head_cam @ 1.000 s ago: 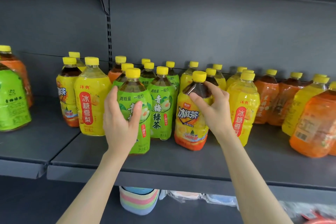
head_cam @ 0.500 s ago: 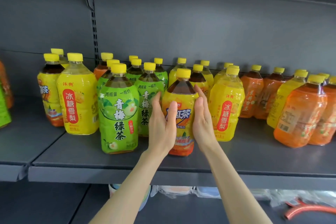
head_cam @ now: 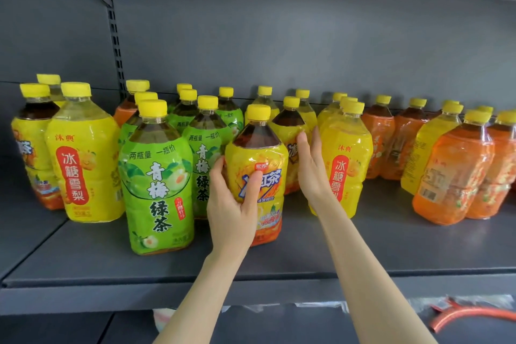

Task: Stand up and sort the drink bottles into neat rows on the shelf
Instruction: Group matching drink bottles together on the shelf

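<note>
Left grip [head_cam: 231, 201] wraps the front iced tea bottle [head_cam: 257, 165], thumb across the label and fingers round its left side; that bottle stands near the front of the shelf [head_cam: 167, 265], just beside the green tea bottle [head_cam: 157, 176]. Your right grip [head_cam: 312, 173] is released, fingers straight, in the gap between the second iced tea bottle [head_cam: 290, 145] and the pear drink bottle [head_cam: 347, 165]. Slide rather than lift: keep the base flat, hold low so it won't tip, and use your flat right palm as a fence to line it up ahead of its twin
</note>
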Tool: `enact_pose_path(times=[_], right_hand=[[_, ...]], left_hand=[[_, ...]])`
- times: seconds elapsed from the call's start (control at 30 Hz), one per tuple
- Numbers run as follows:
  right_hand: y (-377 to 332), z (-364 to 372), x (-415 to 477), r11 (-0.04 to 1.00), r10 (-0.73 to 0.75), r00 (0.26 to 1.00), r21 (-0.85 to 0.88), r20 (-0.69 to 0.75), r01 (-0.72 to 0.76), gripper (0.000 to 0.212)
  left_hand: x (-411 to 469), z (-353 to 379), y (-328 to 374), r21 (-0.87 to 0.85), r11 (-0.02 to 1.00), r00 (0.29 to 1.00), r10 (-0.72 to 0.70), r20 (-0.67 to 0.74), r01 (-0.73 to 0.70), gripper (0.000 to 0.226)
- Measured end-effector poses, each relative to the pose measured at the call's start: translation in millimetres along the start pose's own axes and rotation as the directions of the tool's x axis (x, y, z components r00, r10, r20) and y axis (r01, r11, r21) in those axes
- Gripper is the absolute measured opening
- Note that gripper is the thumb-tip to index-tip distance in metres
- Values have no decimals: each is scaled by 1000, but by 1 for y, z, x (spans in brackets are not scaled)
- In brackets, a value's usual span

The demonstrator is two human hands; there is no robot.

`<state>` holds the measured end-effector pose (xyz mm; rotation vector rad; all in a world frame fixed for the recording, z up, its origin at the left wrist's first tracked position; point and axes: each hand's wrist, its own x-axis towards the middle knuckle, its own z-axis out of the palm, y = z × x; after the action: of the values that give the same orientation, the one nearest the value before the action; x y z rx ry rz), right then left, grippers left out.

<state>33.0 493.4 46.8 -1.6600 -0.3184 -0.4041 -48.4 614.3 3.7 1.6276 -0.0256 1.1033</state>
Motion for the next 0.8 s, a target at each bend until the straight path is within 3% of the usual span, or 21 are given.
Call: enact_pose_path(times=[0.33,0.8], right_hand=[[14,15,38,992,108,994,-59,-33,-110,99],[2,-14,-3,974,-108,991,-207,-73,91,66]], left_hand=[[0,1,-2,-5,1000,1000,-4,-2,4,75],[-1,-2,4,32,998,997,56,-46,-54,79]])
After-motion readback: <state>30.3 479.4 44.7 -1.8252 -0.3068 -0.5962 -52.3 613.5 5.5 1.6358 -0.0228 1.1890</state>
